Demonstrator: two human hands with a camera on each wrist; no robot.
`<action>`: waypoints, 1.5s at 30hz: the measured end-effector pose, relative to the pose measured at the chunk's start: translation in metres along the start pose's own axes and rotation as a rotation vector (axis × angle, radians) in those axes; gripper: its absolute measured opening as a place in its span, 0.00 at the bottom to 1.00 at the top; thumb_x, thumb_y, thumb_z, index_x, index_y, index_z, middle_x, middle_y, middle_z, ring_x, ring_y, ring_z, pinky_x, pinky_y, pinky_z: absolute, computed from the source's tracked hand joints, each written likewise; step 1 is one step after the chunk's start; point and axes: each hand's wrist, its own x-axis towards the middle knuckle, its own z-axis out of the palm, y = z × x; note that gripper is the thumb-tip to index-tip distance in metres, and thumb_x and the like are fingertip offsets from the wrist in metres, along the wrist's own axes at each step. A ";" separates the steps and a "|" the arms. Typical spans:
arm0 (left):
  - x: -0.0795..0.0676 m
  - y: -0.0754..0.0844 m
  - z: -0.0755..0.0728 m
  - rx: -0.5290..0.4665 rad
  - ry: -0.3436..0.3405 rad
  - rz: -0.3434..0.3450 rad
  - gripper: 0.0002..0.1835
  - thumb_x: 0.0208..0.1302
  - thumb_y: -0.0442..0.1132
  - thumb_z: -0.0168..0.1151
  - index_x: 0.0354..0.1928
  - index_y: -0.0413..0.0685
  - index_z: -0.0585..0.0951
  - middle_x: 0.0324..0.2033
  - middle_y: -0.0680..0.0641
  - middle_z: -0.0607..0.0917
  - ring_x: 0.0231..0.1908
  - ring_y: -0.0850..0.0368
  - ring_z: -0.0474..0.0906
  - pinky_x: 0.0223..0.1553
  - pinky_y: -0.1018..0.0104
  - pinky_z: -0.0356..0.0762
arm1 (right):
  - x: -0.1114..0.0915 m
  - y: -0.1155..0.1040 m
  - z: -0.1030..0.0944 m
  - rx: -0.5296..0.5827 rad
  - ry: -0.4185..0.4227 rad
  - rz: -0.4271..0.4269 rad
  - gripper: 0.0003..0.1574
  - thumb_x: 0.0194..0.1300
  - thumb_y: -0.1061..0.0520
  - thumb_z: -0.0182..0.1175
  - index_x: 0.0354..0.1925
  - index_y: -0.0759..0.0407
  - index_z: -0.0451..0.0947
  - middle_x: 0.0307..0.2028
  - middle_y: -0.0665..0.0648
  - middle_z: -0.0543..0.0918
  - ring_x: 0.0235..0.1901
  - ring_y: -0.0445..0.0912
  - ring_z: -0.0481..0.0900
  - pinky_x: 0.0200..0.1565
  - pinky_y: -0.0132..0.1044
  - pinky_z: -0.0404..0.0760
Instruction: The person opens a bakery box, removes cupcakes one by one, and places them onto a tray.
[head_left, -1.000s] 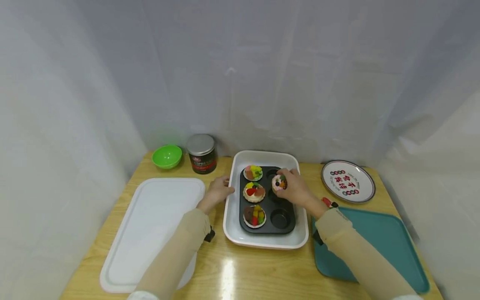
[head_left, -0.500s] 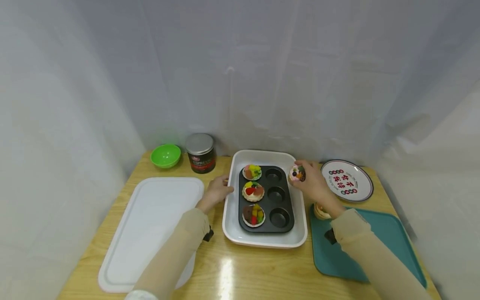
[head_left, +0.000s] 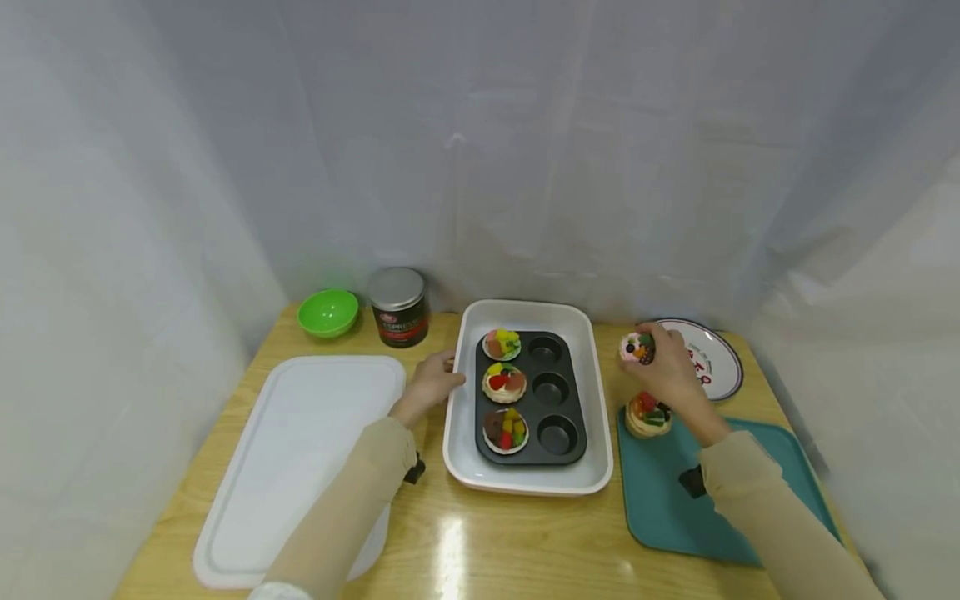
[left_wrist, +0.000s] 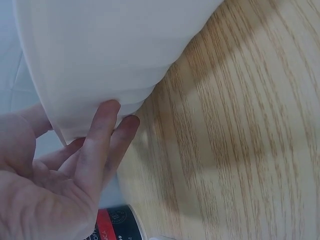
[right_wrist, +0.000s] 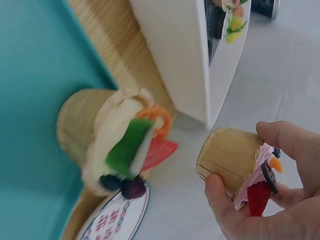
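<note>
My right hand (head_left: 669, 367) pinches a cupcake (right_wrist: 229, 160) between thumb and fingers, above the table right of the white bin (head_left: 603, 450). It has a tan wrapper, pink cream, a red berry and dark and orange bits. My left hand (left_wrist: 75, 165) grips the bin's left wall, fingers on the outside and thumb over the rim. Inside the bin lies a black muffin tin (head_left: 531, 450). Its left column holds a small fruit tart (head_left: 502, 344), a middle fruit tart (head_left: 504, 383) and a front fruit tart (head_left: 506, 431); its right cups are bare.
Below my right hand, a fruit-topped cupcake (head_left: 647, 415) stands on the teal tray (head_left: 675, 508). Behind is a printed plate (head_left: 723, 367), partly covered by the hand. Leftward are a white tray (head_left: 300, 467), an espresso can (head_left: 400, 308) and a green bowl (head_left: 327, 313).
My right hand has lifted the pink cupcake from the muffin tin's right column and carried it rightward, out past the bin's rim. The left hand keeps its grip on the bin.
</note>
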 end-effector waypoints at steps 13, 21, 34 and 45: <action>0.002 -0.001 0.001 0.018 -0.002 0.010 0.31 0.73 0.36 0.58 0.77 0.43 0.70 0.64 0.33 0.82 0.56 0.43 0.86 0.46 0.59 0.89 | -0.019 0.043 -0.018 -0.054 0.063 0.093 0.44 0.67 0.53 0.69 0.71 0.72 0.63 0.61 0.85 0.67 0.56 0.73 0.70 0.54 0.70 0.75; -0.001 0.001 -0.001 0.010 -0.010 0.021 0.31 0.73 0.35 0.57 0.77 0.43 0.70 0.65 0.32 0.82 0.58 0.40 0.86 0.50 0.56 0.90 | -0.033 0.076 -0.021 -0.089 0.064 0.110 0.44 0.67 0.53 0.68 0.70 0.75 0.63 0.60 0.84 0.69 0.54 0.71 0.70 0.49 0.66 0.77; 0.001 -0.002 0.002 0.009 0.004 0.040 0.32 0.72 0.34 0.56 0.77 0.42 0.70 0.65 0.31 0.82 0.60 0.39 0.84 0.56 0.52 0.88 | -0.052 0.101 -0.020 -0.111 0.006 0.171 0.44 0.67 0.55 0.68 0.68 0.80 0.62 0.58 0.86 0.67 0.51 0.71 0.70 0.46 0.63 0.77; 0.000 -0.002 0.002 0.023 0.002 0.047 0.32 0.72 0.35 0.56 0.78 0.41 0.68 0.66 0.31 0.81 0.61 0.39 0.84 0.58 0.52 0.87 | -0.063 0.114 -0.011 -0.120 -0.037 0.209 0.45 0.67 0.52 0.68 0.69 0.77 0.62 0.59 0.87 0.67 0.49 0.70 0.73 0.42 0.59 0.78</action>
